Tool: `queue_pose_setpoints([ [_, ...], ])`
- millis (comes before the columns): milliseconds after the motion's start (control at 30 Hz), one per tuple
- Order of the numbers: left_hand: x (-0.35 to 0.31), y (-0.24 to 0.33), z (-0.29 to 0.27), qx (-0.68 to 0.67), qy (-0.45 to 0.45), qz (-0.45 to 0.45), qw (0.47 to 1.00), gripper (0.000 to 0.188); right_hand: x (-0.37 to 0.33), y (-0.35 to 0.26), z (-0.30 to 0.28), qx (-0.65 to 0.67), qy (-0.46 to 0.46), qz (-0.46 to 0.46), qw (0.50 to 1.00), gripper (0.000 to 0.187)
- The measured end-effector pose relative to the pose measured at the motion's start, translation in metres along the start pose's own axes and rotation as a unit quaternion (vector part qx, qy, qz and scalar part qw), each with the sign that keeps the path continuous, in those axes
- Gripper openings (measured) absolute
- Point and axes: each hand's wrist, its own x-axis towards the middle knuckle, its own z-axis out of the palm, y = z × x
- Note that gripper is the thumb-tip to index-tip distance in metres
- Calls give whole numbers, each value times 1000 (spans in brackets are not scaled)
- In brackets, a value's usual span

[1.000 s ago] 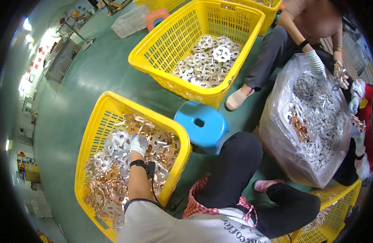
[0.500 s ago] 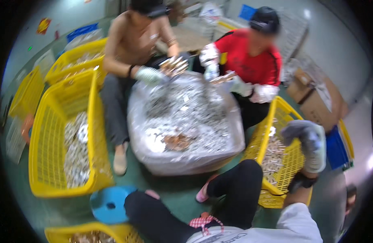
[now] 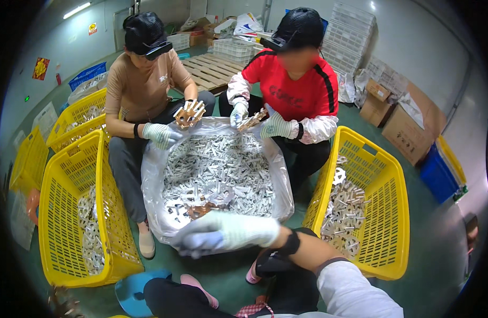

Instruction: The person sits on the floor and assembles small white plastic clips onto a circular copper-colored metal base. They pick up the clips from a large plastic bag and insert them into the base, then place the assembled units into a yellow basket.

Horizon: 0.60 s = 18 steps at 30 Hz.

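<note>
Close by copper-coloured parts [image 3: 200, 211] lying near left on silver strips [image 3: 223, 164] in the plastic bag [image 3: 153, 193], hovering with the right hand [image 3: 223, 232], too blurred to tell any grasp, with left hand unseen. Seemingly reaching; calls next for careful clearance over the plastic bag.

A slatted wooden pallet [image 3: 209, 71] lies at the far middle, with stacked translucent plastic crates [image 3: 347, 37] to its right, brown cardboard cartons [image 3: 408, 132] and a blue bin [image 3: 437, 177] farther right, a blue plastic stool [image 3: 131, 292] near left, and a red-and-yellow poster [image 3: 41, 69] far left.
</note>
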Motion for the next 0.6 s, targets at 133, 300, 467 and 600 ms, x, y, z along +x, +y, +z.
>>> queue_pose_setpoints([
  [133,9,12,45,-49,-63,-15,997,43,17,52,-13,330,-78,54,939,67],
  [300,19,6,79,-191,-112,-12,975,43,-1,49,-56,406,87,-83,906,70],
  [467,109,-19,93,-23,-160,-73,984,52,-1,78,-137,118,197,-57,972,46],
  [600,135,-13,110,-61,-164,-130,976,55,-1,90,-144,22,196,-15,980,40],
])
